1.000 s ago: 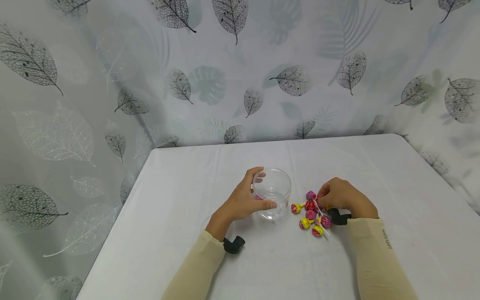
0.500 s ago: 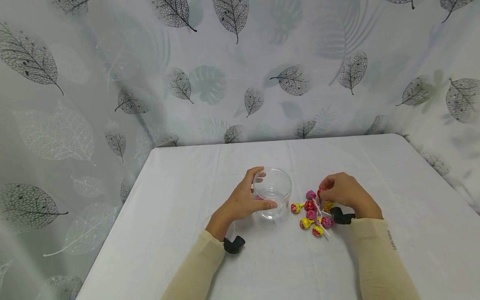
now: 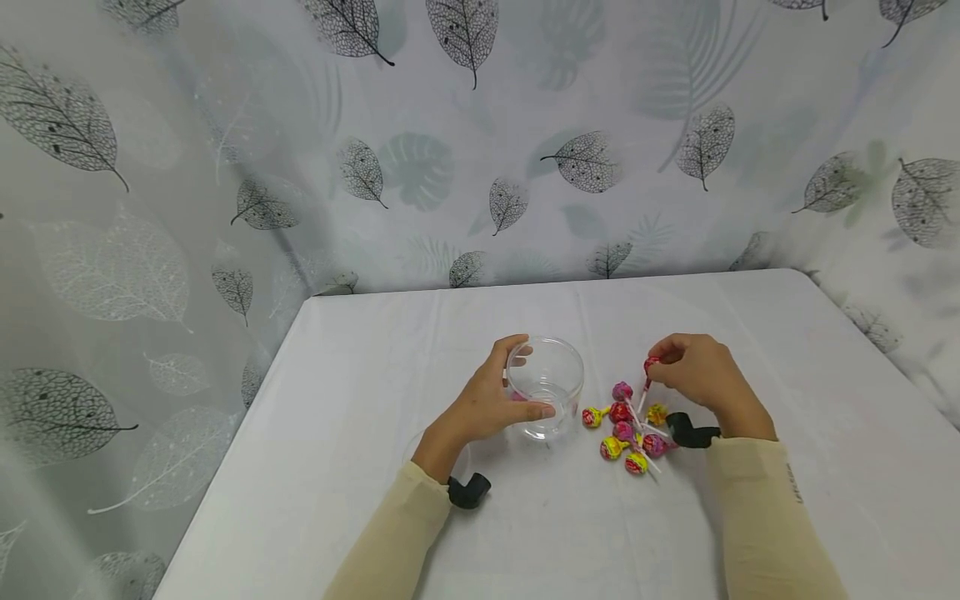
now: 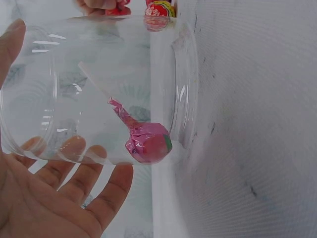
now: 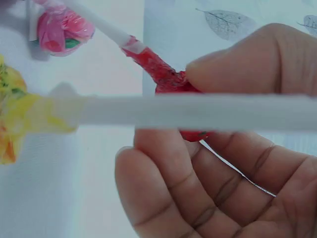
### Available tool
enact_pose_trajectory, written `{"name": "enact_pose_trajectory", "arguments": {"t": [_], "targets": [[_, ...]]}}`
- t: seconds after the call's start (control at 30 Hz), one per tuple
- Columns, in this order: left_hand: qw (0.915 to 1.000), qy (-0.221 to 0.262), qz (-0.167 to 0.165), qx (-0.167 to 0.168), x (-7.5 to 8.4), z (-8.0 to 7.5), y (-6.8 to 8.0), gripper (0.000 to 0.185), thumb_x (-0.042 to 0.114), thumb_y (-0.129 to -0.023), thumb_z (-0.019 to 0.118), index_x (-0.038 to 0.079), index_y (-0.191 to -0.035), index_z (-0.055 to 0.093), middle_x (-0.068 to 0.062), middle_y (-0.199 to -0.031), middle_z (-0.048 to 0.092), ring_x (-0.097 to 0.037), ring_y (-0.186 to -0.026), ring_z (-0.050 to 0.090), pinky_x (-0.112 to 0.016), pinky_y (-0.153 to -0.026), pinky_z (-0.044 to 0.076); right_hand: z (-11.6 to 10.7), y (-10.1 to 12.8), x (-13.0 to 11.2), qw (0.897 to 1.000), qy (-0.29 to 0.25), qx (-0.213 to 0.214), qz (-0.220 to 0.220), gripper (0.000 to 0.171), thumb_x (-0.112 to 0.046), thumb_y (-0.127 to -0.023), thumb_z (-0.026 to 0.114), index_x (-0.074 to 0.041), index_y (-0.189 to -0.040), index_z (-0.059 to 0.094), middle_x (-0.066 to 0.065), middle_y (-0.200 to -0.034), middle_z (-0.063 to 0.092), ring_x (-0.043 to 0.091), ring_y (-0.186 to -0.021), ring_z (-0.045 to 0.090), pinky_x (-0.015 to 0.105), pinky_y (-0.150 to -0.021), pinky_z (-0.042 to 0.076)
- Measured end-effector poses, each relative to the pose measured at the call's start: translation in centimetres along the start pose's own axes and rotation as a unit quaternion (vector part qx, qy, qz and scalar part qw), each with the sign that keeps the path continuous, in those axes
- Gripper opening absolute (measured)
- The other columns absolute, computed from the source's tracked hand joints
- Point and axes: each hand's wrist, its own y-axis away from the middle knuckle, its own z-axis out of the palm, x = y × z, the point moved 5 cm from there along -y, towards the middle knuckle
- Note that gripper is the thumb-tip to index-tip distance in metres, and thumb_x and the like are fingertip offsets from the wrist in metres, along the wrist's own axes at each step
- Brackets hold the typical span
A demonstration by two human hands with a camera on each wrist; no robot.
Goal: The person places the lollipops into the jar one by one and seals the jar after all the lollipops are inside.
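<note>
My left hand (image 3: pixel 487 400) grips a clear round jar (image 3: pixel 546 375) standing on the white table, thumb on the near side and fingers round the back. Through its wall in the left wrist view shows a pink-wrapped lollipop (image 4: pixel 149 142), its stick slanting up inside. To the right, my right hand (image 3: pixel 701 375) pinches a red lollipop (image 3: pixel 651 364) by its candy end between thumb and fingers, stick pointing down over the pile. Several pink, red and yellow lollipops (image 3: pixel 623 431) lie bunched between the jar and that hand. A yellow lollipop (image 5: pixel 12 111) is close to the right wrist camera.
A faint clear round lid-like thing (image 3: pixel 464 458) lies partly hidden under the left wrist. The white-covered table (image 3: pixel 300 500) reaches back to a leaf-patterned curtain (image 3: pixel 465 167), which also hangs along both sides.
My right hand has risen and drawn back to the right, lifting the red lollipop from the pile. A yellow lollipop it covered now shows. The left hand and jar stay put.
</note>
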Motion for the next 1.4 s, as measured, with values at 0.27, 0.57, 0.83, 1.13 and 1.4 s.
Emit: {"name": "enact_pose_trajectory", "arguments": {"t": [0.27, 0.57, 0.83, 1.13, 1.4], "targets": [[1.0, -0.004, 0.0, -0.001, 0.0, 0.0, 0.0, 0.103, 0.037, -0.08, 0.092, 0.029, -0.159, 0.026, -0.006, -0.161, 0.045, -0.021, -0.147, 0.042, -0.05, -0.117, 0.04, -0.5, 0.3, -0.5, 0.999, -0.032, 0.024, 0.007, 0.032, -0.025, -0.097, 0.07, -0.001, -0.12, 0.068, 0.018, -0.109, 0.072, 0.03, -0.092, 0.064, 0.033, -0.071, 0.05], [1.0, -0.003, -0.006, 0.0, 0.1, -0.1, 0.1, 0.104, 0.037, -0.079, 0.093, 0.03, -0.159, 0.026, 0.003, -0.159, 0.046, -0.02, -0.147, 0.041, -0.049, -0.118, 0.04, -0.9, 0.9, -1.3, 0.996, -0.082, 0.039, 0.018, 0.034, -0.026, -0.099, 0.067, -0.003, -0.124, 0.067, 0.018, -0.116, 0.07, 0.033, -0.1, 0.063, 0.04, -0.08, 0.05], [1.0, -0.005, 0.0, 0.003, 0.0, -0.1, 0.0, 0.103, 0.038, -0.08, 0.092, 0.03, -0.159, 0.027, 0.004, -0.158, 0.047, -0.022, -0.147, 0.042, -0.049, -0.117, 0.041, -1.4, 1.1, -1.8, 0.991, -0.116, 0.06, 0.008, 0.034, -0.028, -0.101, 0.066, -0.003, -0.124, 0.067, 0.016, -0.112, 0.073, 0.029, -0.094, 0.07, 0.038, -0.081, 0.049], [0.9999, -0.011, -0.001, 0.004, -0.1, -0.1, 0.0, 0.103, 0.039, -0.079, 0.092, 0.031, -0.159, 0.027, 0.005, -0.157, 0.047, -0.021, -0.146, 0.043, -0.048, -0.116, 0.041, -2.0, 1.6, -2.4, 0.985, -0.149, 0.082, -0.002, 0.036, -0.033, -0.101, 0.066, -0.003, -0.121, 0.068, 0.009, -0.106, 0.074, 0.011, -0.085, 0.069, 0.04, -0.084, 0.044], [1.0, -0.009, 0.0, 0.001, 0.0, -0.1, 0.0, 0.103, 0.038, -0.08, 0.092, 0.031, -0.159, 0.026, 0.005, -0.158, 0.046, -0.019, -0.146, 0.042, -0.049, -0.116, 0.041, -2.1, 1.8, -3.0, 0.981, -0.167, 0.099, -0.007, 0.037, -0.033, -0.101, 0.067, -0.002, -0.122, 0.067, 0.006, -0.104, 0.072, 0.009, -0.083, 0.07, 0.038, -0.085, 0.048]]}}
